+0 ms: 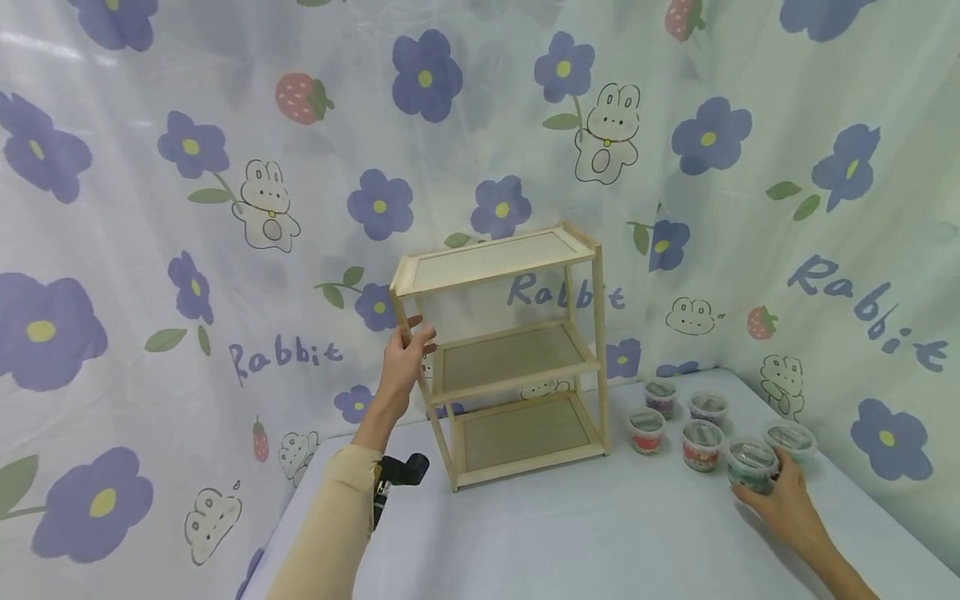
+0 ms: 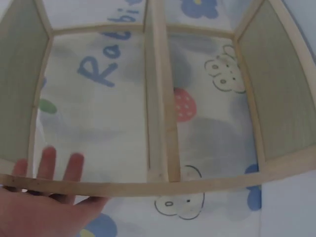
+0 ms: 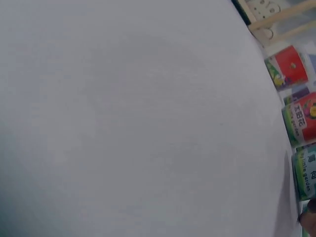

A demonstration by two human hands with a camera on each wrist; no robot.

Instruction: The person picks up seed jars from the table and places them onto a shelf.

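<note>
A wooden three-tier shelf [image 1: 517, 368] stands on the table, its left front post also crossing the left wrist view [image 2: 123, 188]. My left hand [image 1: 405, 358] is at that post, with fairly straight, spread fingers [image 2: 47, 165] passing behind it. At the right, my right hand [image 1: 787, 500] grips a clear-lidded plastic tub with a green label [image 1: 752, 464], thumb and fingers on opposite sides. In the right wrist view only a bit of that hand [image 3: 309, 222] shows, at the lower right edge beside a green-labelled tub [image 3: 306, 173].
Right of the shelf sit several similar tubs: two with red labels [image 1: 647, 431] [image 1: 702, 446], two with purple labels [image 1: 660, 398] [image 1: 708, 408], and a pale green one [image 1: 790, 439] by the hand. A white cloth covers the table [image 1: 570, 533]. A patterned curtain [image 1: 480, 142] hangs behind.
</note>
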